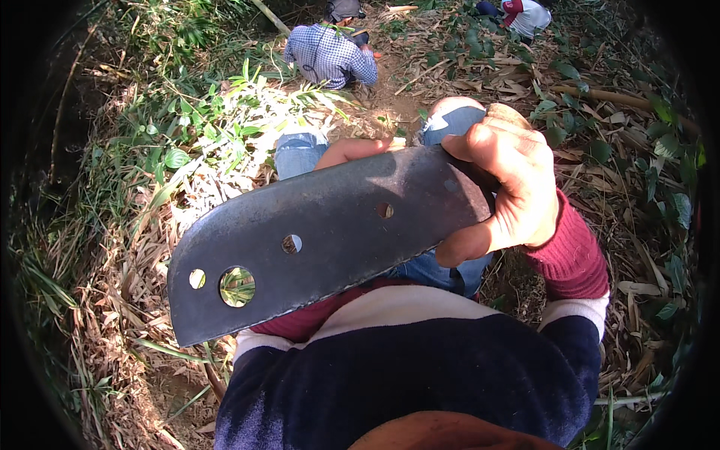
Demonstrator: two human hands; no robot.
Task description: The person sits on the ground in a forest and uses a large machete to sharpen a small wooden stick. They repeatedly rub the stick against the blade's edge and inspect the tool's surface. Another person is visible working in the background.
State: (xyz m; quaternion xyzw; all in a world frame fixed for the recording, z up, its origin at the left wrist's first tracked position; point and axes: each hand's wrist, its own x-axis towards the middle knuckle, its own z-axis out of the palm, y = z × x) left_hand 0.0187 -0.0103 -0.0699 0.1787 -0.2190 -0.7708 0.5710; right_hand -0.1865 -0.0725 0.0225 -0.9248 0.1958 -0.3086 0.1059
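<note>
Blade (pixel 337 217), one: broad, dark grey metal, with four round holes of unequal size, one rounded far corner and a rough lower edge; held aloft over the wearer's lap, slanting down to the left. Right hand (pixel 525 172): at the blade's right end, forefinger over its upper edge, thumb against its lower edge, the two pinching it between them. Left hand (pixel 351 152): mostly hidden behind the blade, one finger showing past its upper edge; whether it grips or touches anything, cannot tell. Jeans (pixel 300 156), blue: behind the blade, knees beyond its upper edge. Sweater (pixel 420 360), navy with white band and maroon cuffs: on the near side of the blade. Person in checked shirt (pixel 322 56): well beyond the blade, crouching. Dry leaves (pixel 626 150): strewn to the blade's right and left. Green plants (pixel 217 112): beyond its left end.
</note>
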